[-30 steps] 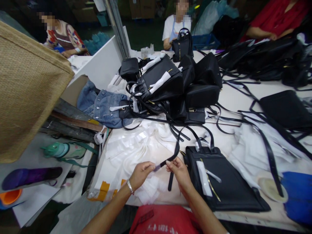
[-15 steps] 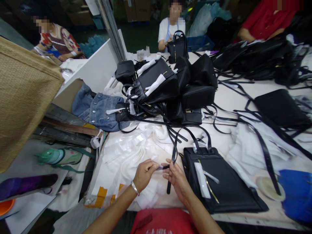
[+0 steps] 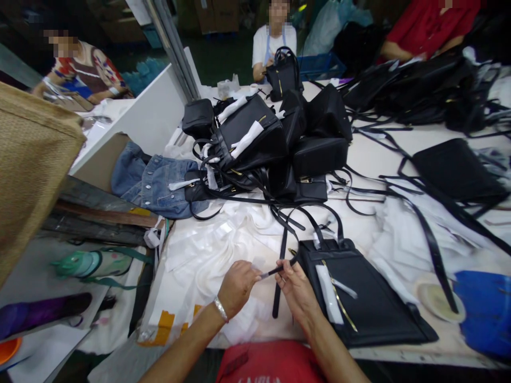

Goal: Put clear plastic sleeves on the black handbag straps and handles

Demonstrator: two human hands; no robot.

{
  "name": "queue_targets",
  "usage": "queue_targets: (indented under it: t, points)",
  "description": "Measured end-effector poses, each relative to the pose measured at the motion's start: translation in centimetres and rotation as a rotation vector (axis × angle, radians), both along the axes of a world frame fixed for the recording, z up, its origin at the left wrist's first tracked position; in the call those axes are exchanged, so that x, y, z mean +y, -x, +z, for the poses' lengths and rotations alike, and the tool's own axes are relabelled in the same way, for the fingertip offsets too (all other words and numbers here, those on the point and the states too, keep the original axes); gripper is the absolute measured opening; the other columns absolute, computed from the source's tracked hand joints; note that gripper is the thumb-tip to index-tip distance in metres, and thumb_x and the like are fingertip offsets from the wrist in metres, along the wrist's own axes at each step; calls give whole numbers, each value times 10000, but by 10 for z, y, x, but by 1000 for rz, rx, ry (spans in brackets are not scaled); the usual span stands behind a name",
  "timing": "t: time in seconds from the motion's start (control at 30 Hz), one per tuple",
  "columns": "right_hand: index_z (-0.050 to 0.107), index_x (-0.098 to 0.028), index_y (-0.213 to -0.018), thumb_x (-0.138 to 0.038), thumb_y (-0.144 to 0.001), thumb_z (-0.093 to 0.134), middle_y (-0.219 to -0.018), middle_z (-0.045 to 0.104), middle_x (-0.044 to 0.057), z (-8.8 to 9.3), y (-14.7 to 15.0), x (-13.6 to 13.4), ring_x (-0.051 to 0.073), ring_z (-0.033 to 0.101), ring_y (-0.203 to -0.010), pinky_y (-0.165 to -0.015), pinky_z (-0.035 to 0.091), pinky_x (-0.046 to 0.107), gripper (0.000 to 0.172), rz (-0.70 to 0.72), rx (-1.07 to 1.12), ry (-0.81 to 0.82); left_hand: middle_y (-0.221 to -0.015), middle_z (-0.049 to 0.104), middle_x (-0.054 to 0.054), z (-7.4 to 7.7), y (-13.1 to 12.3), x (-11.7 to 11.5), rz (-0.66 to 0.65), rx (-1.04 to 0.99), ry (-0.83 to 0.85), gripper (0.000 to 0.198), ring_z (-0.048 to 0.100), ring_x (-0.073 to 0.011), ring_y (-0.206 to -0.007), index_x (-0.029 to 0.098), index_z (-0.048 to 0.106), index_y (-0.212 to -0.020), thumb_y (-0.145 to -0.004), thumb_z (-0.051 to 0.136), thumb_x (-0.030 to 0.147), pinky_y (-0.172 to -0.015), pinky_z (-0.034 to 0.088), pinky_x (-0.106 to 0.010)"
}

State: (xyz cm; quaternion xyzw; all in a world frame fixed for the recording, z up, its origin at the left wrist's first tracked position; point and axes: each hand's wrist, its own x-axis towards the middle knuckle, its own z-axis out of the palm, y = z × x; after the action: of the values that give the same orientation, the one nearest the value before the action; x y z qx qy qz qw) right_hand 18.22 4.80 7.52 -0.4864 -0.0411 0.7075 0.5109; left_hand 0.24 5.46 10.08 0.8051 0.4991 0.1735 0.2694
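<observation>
left hand: thumb and fingers pinched together, on clear film at the tip of a black strap; exact grip partly hidden. right hand: thumb and forefinger closed on the strap, other fingers loosely curled. strap's held length spans the gap between both sets of fingers, long axis crosswise, right end a bit farther out; black part nearer the right fingers. black bag lies just right of the right hand, handles beyond the fingers. white sheets beyond the left fingers.

Black strap, curved, black bag, lying flat
</observation>
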Motion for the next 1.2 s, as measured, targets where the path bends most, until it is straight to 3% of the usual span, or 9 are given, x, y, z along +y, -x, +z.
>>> queue_targets:
  t: [0.13, 0.4, 0.6, 0.7, 0.87, 0.97, 1.03, 1.13, 1.2]
  points:
    - [627, -239, -909, -303, -688, 741, -923, 626, -9, 12, -9, 9, 122, 581, -823, -682, 507, 232, 257, -49, -22, -37, -810, 620, -51, 10, -14, 19, 7, -63, 53, 227, 540, -175, -805, 176, 627, -879, -907, 424, 274, -772, 408, -323]
    - [621, -235, -896, -336, -730, 702, -984, 620, 10, 33, -16, 24, 148, 578, -899, -763, 482, 276, 211, -79, -78, -164, -801, 636, 2, 50, -50, 68, -29, -233, 139, 151, 564, -142, -796, 193, 604, -795, -872, 485, 244, -789, 393, -270]
    - [569, -236, -1054, -444, -799, 590, -1052, 607, 59, 27, -13, 21, 187, 578, -921, -771, 484, 328, 330, -8, -82, -172, -799, 639, 0, 40, -57, 68, 43, -172, 200, 150, 569, -153, -792, 202, 601, -786, -857, 474, 238, -742, 398, -262]
    - [553, -217, -1080, -473, -782, 590, -1006, 620, 67, 14, -13, 16, 189, 584, -876, -745, 478, 311, 395, 143, -274, -195, -777, 639, 5, 22, -50, 52, 146, -186, 284, 156, 571, -149, -747, 203, 595, -778, -853, 477, 271, -701, 409, -254]
    - [523, -186, -755, -451, -814, 510, -605, 554, -12, -30, 1, 3, 143, 543, -558, -539, 432, 247, 272, 477, -606, -172, -807, 647, -12, 0, -30, 22, 334, -272, 356, 216, 594, -151, -778, 198, 593, -837, -886, 415, 311, -727, 435, -261]
    - [499, -190, -739, -362, -833, 478, -593, 580, -1, -60, 12, -2, 153, 569, -531, -535, 422, 250, 198, 737, -894, -136, -848, 658, -24, 0, -14, 12, 420, -385, 382, 247, 612, -139, -774, 193, 554, -1041, -904, 376, 295, -752, 456, -268]
    - [531, -179, -798, -303, -820, 510, -703, 647, 52, -72, 17, -4, 189, 625, -650, -609, 434, 271, 128, 957, -1148, -158, -868, 665, -23, 4, -3, 9, 417, -443, 418, 364, 602, -117, -673, 200, 429, -1254, -906, 369, 291, -718, 473, -271]
    - [551, -139, -947, -301, -790, 576, -833, 675, 139, -71, 17, -4, 266, 642, -816, -694, 435, 323, 227, 1134, -1429, -144, -932, 666, -28, 13, 10, 7, 357, -505, 452, 600, 579, -99, -611, 226, 95, -1436, -906, 371, 274, -707, 484, -283]
    - [526, -113, -1067, -351, -783, 596, -833, 671, 151, -57, 13, -3, 285, 638, -825, -707, 434, 344, 377, 1070, -1475, -146, -918, 669, -28, 15, 16, 6, 333, -526, 460, 671, 587, -105, -640, 219, -22, -1444, -905, 375, 261, -740, 482, -299]
